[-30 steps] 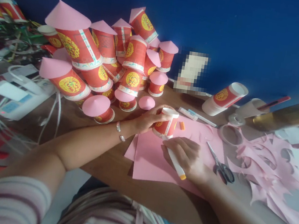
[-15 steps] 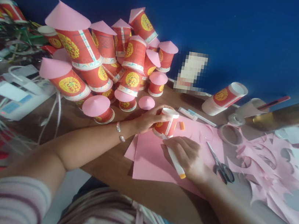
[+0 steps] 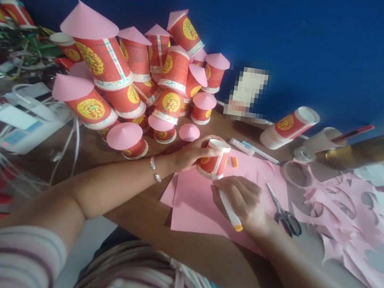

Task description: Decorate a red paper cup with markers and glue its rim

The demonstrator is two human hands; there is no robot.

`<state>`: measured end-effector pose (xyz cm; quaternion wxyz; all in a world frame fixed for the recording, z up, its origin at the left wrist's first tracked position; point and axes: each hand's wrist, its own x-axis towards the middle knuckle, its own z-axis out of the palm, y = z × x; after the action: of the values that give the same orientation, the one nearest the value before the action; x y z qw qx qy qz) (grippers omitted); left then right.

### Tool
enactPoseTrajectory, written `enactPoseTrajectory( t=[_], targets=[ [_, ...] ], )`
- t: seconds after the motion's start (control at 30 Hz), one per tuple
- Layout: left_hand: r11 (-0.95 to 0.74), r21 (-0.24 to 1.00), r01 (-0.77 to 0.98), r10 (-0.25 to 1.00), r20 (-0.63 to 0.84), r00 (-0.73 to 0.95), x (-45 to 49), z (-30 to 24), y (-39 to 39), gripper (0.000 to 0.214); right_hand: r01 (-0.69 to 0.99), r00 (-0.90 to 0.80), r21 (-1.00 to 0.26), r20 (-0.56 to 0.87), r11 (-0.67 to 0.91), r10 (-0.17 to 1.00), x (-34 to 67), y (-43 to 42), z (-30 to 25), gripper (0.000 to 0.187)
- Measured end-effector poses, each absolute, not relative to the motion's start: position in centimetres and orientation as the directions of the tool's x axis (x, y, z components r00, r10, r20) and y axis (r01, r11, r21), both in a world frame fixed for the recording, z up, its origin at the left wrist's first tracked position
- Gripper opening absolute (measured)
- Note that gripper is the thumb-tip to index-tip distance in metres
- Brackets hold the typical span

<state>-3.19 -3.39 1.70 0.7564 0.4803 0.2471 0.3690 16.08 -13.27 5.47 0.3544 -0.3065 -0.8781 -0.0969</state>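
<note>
A red paper cup (image 3: 215,160) with a white band is gripped at its left side by my left hand (image 3: 194,155), its white-rimmed open end up. My right hand (image 3: 241,199) is closed around a white marker pen (image 3: 230,210) with an orange end. The pen's tip meets the lower white edge of the cup, though the exact contact is too small to see. Pink paper sheets (image 3: 197,207) lie beneath both hands. The orange pen cap (image 3: 234,162) rests on the paper just right of the cup.
Several red cups with pink cone tops (image 3: 125,137) are piled at the left. Scissors (image 3: 287,217), a tape roll (image 3: 297,173) and pink paper scraps (image 3: 343,208) lie at the right. Two pens (image 3: 248,148) lie behind the cup. White cables (image 3: 71,141) trail from a power strip (image 3: 25,132).
My right hand and the marker have shifted slightly right along the cup's lower edge. My left hand keeps its hold on the cup.
</note>
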Motion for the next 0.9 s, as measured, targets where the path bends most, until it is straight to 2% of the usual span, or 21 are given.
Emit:
enactPoseTrajectory(
  t=[0.9],
  targets=[
    [0.259,0.909,-0.325,0.784,-0.001,0.621,-3.38,1.28,-3.13,0.049,0.614,-0.571,-0.011,0.684,0.789,0.454,16.13,-13.29,5.61,0.015]
  ],
)
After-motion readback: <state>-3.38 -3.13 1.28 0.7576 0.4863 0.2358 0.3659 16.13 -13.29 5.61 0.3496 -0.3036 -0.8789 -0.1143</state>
